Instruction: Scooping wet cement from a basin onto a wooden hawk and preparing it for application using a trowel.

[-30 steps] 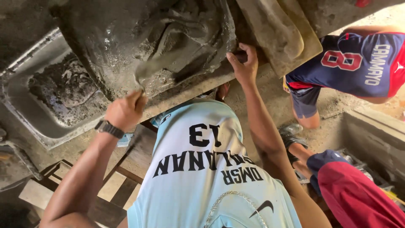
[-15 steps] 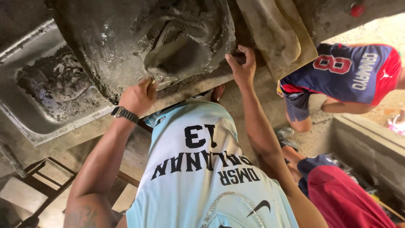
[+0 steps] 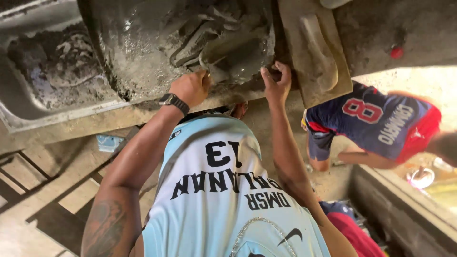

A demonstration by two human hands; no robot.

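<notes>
My left hand, a black watch on its wrist, is closed around the handle of a trowel. The trowel's blade lies in the wet grey cement of a dark tub. My right hand grips the tub's rim at its right corner, fingers curled over the edge. Both my arms reach out past my light blue jersey.
A cement-smeared wooden float lies right of the tub. A metal tray holding grey mortar sits at the left. Another person in a navy and red jersey crouches at the right beside a concrete ledge. A small light blue object lies below the tray.
My left hand has risen from the tub's front rim into the tub and closed on the trowel. My right hand has stayed on the rim.
</notes>
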